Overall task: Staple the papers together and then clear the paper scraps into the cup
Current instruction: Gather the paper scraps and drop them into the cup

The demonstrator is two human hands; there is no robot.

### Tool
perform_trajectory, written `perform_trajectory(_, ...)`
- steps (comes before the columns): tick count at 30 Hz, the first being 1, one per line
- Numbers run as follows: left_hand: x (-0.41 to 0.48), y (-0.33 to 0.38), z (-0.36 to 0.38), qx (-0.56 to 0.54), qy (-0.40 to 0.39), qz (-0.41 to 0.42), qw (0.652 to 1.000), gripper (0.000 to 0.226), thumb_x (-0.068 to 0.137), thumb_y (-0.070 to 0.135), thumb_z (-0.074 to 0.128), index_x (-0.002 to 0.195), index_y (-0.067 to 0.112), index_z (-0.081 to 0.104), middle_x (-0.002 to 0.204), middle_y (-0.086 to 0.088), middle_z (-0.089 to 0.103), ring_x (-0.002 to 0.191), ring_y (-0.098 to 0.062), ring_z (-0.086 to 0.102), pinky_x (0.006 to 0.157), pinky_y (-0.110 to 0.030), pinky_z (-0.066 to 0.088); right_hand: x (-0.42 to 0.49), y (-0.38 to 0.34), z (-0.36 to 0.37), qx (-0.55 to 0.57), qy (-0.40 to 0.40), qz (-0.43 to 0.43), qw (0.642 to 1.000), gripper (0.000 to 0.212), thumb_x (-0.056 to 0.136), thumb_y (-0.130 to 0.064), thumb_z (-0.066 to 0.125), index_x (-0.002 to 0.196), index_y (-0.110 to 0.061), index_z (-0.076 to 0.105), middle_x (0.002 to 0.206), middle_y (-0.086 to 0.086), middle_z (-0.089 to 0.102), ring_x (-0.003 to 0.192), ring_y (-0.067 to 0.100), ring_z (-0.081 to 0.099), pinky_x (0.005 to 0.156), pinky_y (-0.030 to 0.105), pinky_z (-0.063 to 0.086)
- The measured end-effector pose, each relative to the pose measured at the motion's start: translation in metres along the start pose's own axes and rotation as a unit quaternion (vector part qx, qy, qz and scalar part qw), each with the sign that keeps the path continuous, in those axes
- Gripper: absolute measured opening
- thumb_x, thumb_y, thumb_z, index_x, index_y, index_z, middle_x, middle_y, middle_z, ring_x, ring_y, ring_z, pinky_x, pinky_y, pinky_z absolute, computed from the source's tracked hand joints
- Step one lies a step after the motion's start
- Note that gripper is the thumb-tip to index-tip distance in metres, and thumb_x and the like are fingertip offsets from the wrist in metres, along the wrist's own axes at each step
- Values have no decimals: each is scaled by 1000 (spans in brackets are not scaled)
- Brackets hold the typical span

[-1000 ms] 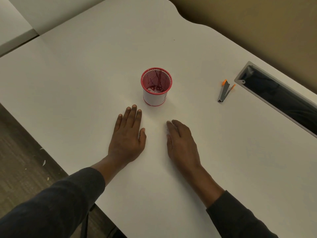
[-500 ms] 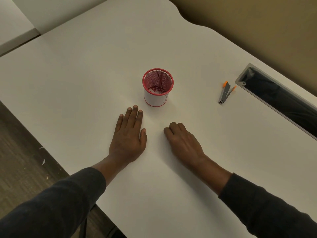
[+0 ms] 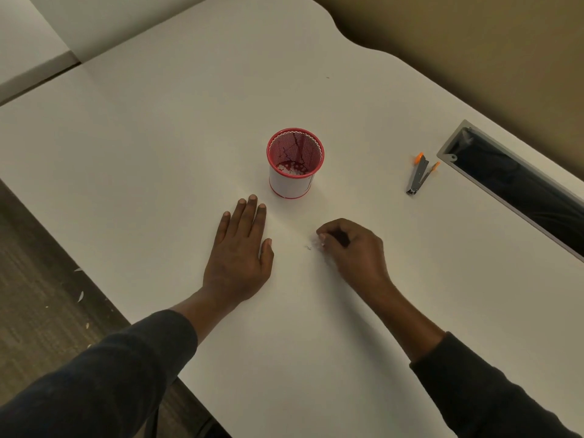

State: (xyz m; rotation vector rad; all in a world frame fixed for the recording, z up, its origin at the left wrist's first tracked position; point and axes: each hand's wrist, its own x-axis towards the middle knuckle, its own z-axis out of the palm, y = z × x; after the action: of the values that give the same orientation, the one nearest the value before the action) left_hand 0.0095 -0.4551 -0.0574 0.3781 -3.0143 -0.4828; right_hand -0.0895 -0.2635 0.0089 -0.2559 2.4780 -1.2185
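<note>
Right hand [image 3: 350,248] fingers curled, tips pinching paper scraps [image 3: 321,244] on white table [image 3: 158,137]. Left hand [image 3: 240,251] flat, fingers straight, pressing tabletop. Red mesh cup [image 3: 290,184] just beyond left fingertips, scraps inside. Stapler [image 3: 418,177] well right.

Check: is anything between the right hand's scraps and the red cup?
Nothing visible. The right hand curls at the paper scraps just short of the cup; the left hand lies flat beside that path, and the stapler sits well off to the right.
</note>
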Motion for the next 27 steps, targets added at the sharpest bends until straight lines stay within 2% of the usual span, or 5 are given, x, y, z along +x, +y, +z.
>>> perform_trajectory(4, 0, 0, -1, -1, -5, -2, 1000, 66, 101, 38, 26, 161, 11, 18, 170, -9, 9, 158, -23, 4, 128, -46, 12, 1, -18, -15, 225, -12, 112, 968, 9, 91, -8, 68, 95, -12, 75, 91, 8, 76, 78, 13, 71, 89, 32, 58)
perform_trajectory(10, 0, 0, -1, -4, 0, -1, 1000, 65, 101, 35, 30, 160, 10, 21, 170, -9, 12, 158, -23, 6, 128, -47, 14, 31, -67, -34, 310, -18, 45, 950, 10, 91, -3, 67, 97, -7, 73, 91, 10, 73, 83, 17, 69, 85, 26, 57)
perform_trajectory(14, 0, 0, -1, -5, -1, -2, 1000, 65, 101, 35, 31, 161, 11, 20, 170, -8, 11, 158, -22, 5, 128, -47, 13, 65, -98, -36, 203, 14, -56, 978, 10, 90, -4, 67, 94, -9, 74, 84, 4, 73, 72, 9, 67, 74, 22, 57)
perform_trajectory(19, -1, 1, -2, -9, -3, -2, 1000, 65, 102, 35, 30, 161, 11, 18, 170, -9, 11, 158, -23, 5, 128, -47, 13, 92, -117, -28, -88, -17, -156, 984, 16, 90, -9, 63, 95, -17, 76, 87, -4, 72, 74, 3, 63, 59, 3, 41)
perform_trajectory(27, 0, 1, -2, -6, -9, -5, 1000, 66, 102, 38, 25, 161, 12, 16, 170, -8, 9, 158, -23, 4, 128, -46, 12, 105, -120, -18, -279, -34, -242, 929, 28, 88, 3, 56, 102, -12, 75, 103, 10, 69, 98, 28, 62, 76, 25, 45)
